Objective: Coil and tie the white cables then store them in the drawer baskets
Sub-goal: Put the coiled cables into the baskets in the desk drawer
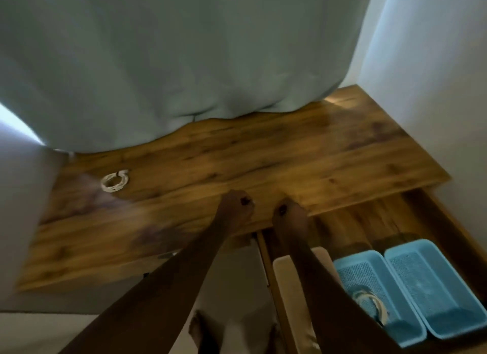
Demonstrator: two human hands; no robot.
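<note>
A coiled white cable (115, 181) lies on the wooden desk (263, 156) at the left. Another coiled white cable (371, 305) rests in the left blue basket (369, 269) inside the open drawer (453, 227) at the lower right. The right blue basket (432, 280) beside it holds nothing I can see. My left hand (237, 207) and my right hand (288, 215) hover over the desk's front edge, both fists closed, with nothing visible in them. The picture is blurred.
A grey-green curtain (171, 63) hangs over the back of the desk. A beige basket (287, 280) sits in the drawer left of the blue ones, partly under my right forearm. A white wall (434, 63) bounds the right. My feet (203, 332) stand on the floor below.
</note>
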